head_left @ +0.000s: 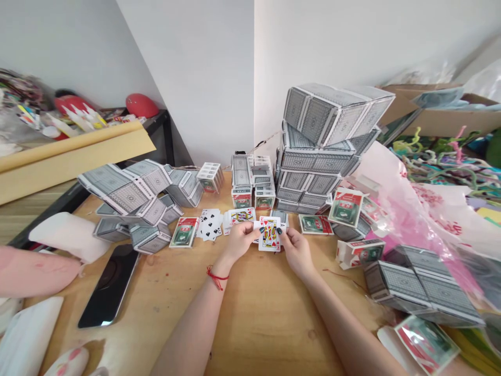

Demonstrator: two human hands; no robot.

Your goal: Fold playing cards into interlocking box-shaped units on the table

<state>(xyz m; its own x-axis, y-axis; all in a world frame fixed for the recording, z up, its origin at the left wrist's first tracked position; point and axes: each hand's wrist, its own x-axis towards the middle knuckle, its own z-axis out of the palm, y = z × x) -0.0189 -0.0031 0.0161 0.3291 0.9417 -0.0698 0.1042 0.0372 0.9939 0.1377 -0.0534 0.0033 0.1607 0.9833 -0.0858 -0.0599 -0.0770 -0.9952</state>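
Note:
Both my hands pinch a few playing cards [270, 235], with a king of hearts on top and an ace partly showing behind it. My left hand [240, 241], red string on its wrist, closes on the left edge. On the right edge are the thumb and fingers of my right hand [296, 249]. Just beyond my left hand lies a face-up pile of cards [239, 215], partly covered. Left of it a fanned group of spades cards [210, 224] rests on the wooden table [250, 324], next to a red and green card box [183, 232].
A tall stack of grey card-backed blocks [313, 151] stands back right. More such blocks [136, 193] are piled on the left, others [420, 284] on the right. Card boxes [346, 206] lie around. A black phone [109, 284] lies front left; pink plastic [395, 183] covers the right side.

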